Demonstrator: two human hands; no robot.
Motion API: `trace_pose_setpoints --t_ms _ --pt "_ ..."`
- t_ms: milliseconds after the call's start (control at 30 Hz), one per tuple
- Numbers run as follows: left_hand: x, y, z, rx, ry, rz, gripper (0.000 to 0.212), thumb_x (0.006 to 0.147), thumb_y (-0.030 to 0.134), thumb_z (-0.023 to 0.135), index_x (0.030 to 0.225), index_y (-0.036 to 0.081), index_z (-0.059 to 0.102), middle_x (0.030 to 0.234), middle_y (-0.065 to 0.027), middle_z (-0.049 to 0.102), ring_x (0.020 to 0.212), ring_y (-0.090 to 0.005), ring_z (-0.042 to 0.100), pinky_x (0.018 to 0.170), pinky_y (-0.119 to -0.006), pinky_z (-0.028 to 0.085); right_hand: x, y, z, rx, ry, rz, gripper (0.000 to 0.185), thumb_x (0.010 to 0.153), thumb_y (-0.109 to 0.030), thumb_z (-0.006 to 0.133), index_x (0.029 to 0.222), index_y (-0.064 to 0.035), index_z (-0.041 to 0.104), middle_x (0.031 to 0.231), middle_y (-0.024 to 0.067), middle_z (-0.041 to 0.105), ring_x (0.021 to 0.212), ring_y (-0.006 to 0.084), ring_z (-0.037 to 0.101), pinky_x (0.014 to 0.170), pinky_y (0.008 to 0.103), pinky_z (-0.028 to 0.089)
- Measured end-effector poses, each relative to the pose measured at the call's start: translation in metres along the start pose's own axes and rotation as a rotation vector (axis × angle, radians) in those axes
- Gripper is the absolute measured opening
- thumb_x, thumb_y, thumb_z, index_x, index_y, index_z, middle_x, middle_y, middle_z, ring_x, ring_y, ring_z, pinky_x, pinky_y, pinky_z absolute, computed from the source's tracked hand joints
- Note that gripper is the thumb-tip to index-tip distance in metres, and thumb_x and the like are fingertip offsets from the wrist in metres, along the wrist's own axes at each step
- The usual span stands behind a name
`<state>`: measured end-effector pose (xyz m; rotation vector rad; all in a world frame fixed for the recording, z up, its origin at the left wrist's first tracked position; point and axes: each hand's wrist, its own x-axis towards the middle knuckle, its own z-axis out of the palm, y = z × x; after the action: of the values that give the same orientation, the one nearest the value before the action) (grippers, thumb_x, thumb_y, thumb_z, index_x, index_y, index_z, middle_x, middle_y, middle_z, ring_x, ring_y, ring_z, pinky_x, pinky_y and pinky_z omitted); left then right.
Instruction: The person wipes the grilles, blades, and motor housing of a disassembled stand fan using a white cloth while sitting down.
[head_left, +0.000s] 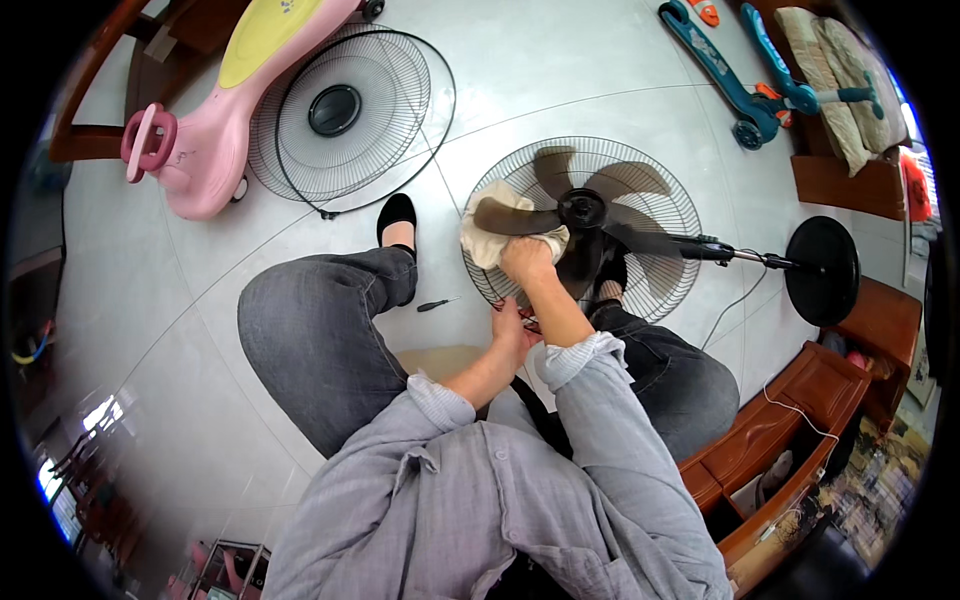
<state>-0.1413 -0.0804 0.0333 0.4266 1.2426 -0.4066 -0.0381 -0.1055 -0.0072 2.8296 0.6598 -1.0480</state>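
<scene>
A pedestal fan lies on the floor between my legs, its dark, translucent blades (634, 180) exposed in front of the rear wire grille (679, 281). My right hand (529, 261) holds a cream cloth (484, 238), bunched around and under the left-hand blade (517, 217). At the grille's near rim, my left hand (514, 334) curls its fingers around the wires. The black hub (583, 208) shows at the centre of the blades. To the right run the fan's pole (746, 256) and its round black base (823, 270), tipped on edge.
The detached front grille (375, 142) lies at upper left with a black ring (454, 90), beside a pink ride-on toy (217, 150). A screwdriver (436, 304) rests near my left foot. Teal scooters (720, 75) stand at upper right; wooden drawers (795, 397) line the lower right.
</scene>
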Motion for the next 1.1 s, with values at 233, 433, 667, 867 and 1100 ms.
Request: trace_pose_setpoints --t_ms 233,433,667,867,1100 --pt "0.018 0.002 -0.012 -0.05 -0.141 -0.082 0.048 0.084 0.05 0.036 0.108 0.008 0.042 0.103 -0.009 0.051 0.088 -0.0225 0.052 0.075 -0.039 0.044 0.035 0.037 0.043 0.101 0.156 0.004 0.058 0.081 -0.027 0.035 0.128 0.0041 0.021 0.132 0.0264 0.02 0.125 0.0341 0.018 0.104 0.037 0.012" --pt "0.066 0.059 -0.026 -0.035 -0.149 0.072 0.068 0.078 0.064 0.028 0.117 0.01 0.043 0.113 -0.0104 0.049 0.099 -0.0253 0.05 0.081 -0.044 0.041 -0.019 0.035 -0.004 0.216 -0.119 -0.18 0.05 0.077 -0.028 0.043 0.119 -0.0014 0.038 0.118 0.0211 0.042 0.111 0.0318 0.039 0.096 0.0354 0.028" --pt "0.059 0.063 -0.015 -0.229 -0.187 0.081 0.071 0.08 0.062 0.026 0.122 0.005 0.038 0.12 -0.0128 0.045 0.107 -0.0298 0.044 0.091 -0.043 0.034 -0.083 0.025 -0.019 0.439 -0.229 -0.378 0.034 0.077 -0.029 0.044 0.102 -0.0084 0.054 0.089 0.0204 0.059 0.084 0.0335 0.056 0.076 0.0401 0.042" --pt "0.061 0.058 -0.007 -0.158 -0.196 0.057 0.058 0.086 0.046 0.03 0.117 -0.002 0.038 0.117 -0.0174 0.046 0.103 -0.0319 0.047 0.09 -0.041 0.036 -0.147 0.016 -0.054 0.264 -0.19 -0.313 0.032 0.074 -0.031 0.055 0.093 -0.0059 0.05 0.08 0.0147 0.059 0.079 0.0317 0.056 0.069 0.0409 0.042" --pt "0.072 0.059 -0.013 -0.118 -0.195 0.063 0.043 0.088 0.028 0.03 0.115 -0.004 0.036 0.114 -0.0174 0.046 0.1 -0.0322 0.049 0.084 -0.046 0.041 -0.164 0.016 -0.052 -0.083 0.444 -0.417 0.018 0.06 -0.005 0.054 0.077 -0.0072 0.049 0.067 0.006 0.055 0.067 0.0251 0.057 0.059 0.0371 0.043"
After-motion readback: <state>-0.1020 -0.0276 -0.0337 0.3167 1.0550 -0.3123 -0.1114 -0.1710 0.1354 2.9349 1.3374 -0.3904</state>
